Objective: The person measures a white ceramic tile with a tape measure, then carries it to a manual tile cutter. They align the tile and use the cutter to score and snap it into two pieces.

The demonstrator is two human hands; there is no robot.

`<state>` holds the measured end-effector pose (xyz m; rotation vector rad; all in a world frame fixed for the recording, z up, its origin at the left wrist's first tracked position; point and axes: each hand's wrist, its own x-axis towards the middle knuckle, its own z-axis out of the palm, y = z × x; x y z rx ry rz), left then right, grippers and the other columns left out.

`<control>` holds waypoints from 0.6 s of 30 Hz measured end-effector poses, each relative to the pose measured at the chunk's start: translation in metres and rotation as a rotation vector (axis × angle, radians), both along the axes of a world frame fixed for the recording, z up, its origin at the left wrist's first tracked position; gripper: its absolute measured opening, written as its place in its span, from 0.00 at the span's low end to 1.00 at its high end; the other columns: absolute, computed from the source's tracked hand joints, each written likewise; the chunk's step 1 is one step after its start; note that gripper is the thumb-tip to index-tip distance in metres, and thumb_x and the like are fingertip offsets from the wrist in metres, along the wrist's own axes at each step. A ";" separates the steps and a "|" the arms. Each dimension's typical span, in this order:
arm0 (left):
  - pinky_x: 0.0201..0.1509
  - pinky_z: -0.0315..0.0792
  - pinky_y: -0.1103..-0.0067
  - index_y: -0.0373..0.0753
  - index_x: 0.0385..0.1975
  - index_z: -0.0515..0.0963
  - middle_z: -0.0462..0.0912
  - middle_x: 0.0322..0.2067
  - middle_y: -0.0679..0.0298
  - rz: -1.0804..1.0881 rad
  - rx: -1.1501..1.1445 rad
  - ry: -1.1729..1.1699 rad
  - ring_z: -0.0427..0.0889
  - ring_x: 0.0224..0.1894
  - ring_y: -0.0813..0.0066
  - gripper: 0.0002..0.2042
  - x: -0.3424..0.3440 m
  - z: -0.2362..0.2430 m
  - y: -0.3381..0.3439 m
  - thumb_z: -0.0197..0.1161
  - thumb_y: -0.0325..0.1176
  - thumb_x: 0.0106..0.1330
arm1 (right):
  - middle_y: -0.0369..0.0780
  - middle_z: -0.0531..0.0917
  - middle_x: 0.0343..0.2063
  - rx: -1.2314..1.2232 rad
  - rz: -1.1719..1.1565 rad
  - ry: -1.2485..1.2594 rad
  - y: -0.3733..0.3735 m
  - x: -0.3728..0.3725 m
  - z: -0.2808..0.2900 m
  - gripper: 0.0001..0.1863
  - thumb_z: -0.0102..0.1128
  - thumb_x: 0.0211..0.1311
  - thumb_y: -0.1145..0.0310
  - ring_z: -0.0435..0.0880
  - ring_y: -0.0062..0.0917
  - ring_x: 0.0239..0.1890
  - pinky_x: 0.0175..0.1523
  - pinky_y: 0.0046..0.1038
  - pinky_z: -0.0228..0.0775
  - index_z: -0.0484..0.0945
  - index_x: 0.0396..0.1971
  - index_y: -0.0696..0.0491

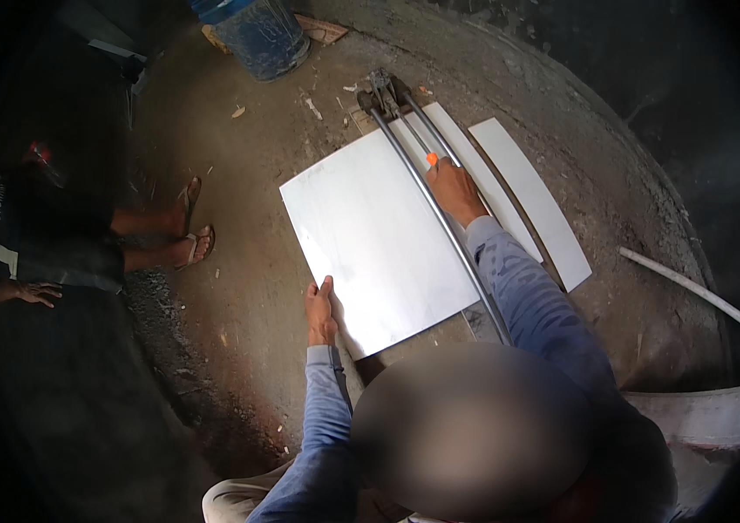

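A large white tile (379, 244) lies flat under the two metal rails of a manual tile cutter (427, 196). My left hand (320, 314) grips the tile's left edge, thumb on top, with the other fingers partly hidden. Between the rails, my right hand (455, 190) is closed around the cutter's handle (432, 159), whose orange tip pokes out past the fingers. The scoring wheel cannot be seen. To the right of the cutter lies a separate narrow white tile strip (529, 200).
A dirty blue bucket (264, 39) stands at the far left of the cutter. On the left, another person's sandalled feet (191, 222) and hand (39, 293) are visible. A pale pipe (692, 292) lies at right. Small debris dots the rough concrete floor (239, 322).
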<state>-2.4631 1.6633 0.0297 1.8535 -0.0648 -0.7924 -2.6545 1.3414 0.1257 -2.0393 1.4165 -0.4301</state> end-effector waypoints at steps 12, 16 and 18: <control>0.67 0.70 0.73 0.32 0.57 0.77 0.84 0.55 0.55 0.055 -0.203 0.154 0.81 0.58 0.64 0.17 0.003 -0.016 0.007 0.65 0.36 0.76 | 0.60 0.86 0.50 0.071 0.045 0.087 -0.028 0.008 0.095 0.28 0.54 0.71 0.53 0.85 0.52 0.57 0.62 0.46 0.75 0.82 0.54 0.64; 0.72 0.66 0.73 0.29 0.64 0.73 0.80 0.62 0.52 0.067 -0.078 0.133 0.77 0.65 0.61 0.23 -0.004 0.000 0.004 0.65 0.37 0.76 | 0.58 0.86 0.52 0.051 0.094 0.182 -0.025 0.007 0.118 0.28 0.54 0.72 0.53 0.85 0.52 0.57 0.63 0.46 0.75 0.83 0.53 0.64; 0.75 0.64 0.73 0.28 0.68 0.70 0.76 0.67 0.51 0.068 -0.070 0.117 0.75 0.69 0.60 0.26 -0.004 0.002 0.003 0.65 0.37 0.76 | 0.57 0.85 0.53 0.024 0.091 0.209 -0.027 0.010 0.128 0.27 0.54 0.73 0.52 0.85 0.52 0.58 0.63 0.46 0.74 0.84 0.52 0.63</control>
